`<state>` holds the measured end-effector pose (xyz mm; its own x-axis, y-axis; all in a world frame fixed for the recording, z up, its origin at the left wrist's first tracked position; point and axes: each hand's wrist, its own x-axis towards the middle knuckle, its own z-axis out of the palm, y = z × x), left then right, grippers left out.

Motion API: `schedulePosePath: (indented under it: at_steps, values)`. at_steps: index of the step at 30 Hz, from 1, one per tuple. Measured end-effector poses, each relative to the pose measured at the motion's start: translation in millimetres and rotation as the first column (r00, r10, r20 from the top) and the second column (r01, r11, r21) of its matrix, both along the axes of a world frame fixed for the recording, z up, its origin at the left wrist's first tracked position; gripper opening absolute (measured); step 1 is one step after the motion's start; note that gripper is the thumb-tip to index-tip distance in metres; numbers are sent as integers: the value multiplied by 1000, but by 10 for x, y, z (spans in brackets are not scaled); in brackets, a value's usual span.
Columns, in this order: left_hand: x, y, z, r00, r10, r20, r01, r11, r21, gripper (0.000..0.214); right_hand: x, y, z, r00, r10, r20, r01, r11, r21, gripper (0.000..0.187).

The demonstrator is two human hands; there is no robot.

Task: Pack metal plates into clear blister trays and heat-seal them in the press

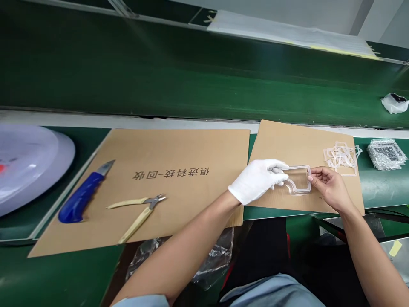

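A clear plastic frame piece [298, 183] is held between both my hands above a brown cardboard sheet [287, 140]. My left hand [257, 180], in a white glove, grips the frame's left end with closed fingers. My bare right hand [329, 185] pinches its right edge. A loose pile of similar clear frames [342, 157] lies on the cardboard just beyond my right hand.
A larger cardboard sheet [179, 157] with printed characters carries a blue-handled knife [81, 196] and yellow-handled cutters [140, 209]. A stack of clear packaged parts [386, 154] sits at the right, a white round object [28, 164] at the left. A green conveyor belt [191, 76] runs behind.
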<state>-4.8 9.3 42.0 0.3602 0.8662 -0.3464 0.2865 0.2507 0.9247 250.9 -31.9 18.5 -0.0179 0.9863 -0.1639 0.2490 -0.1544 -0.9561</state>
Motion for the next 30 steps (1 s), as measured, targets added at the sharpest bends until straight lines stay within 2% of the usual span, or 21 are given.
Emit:
schedulePosePath:
  at_steps: [8,20,25,30]
  values:
    - [0,36,-109,987,2,-162,24,988,155,39,-17,55,-46,1000,2,-25,-2,1000,-2,49]
    - [50,46,-174,976,15,-216,40,968,249,34,-55,52,-68,1000,-20,-14,20,1000,-25,51]
    - [62,51,-158,968,88,-233,-5,941,337,42,-7,30,-57,998,-44,-33,43,999,-33,54]
    - [66,70,-215,956,142,-255,-39,928,370,37,15,50,-31,999,-5,-35,2,998,-57,57]
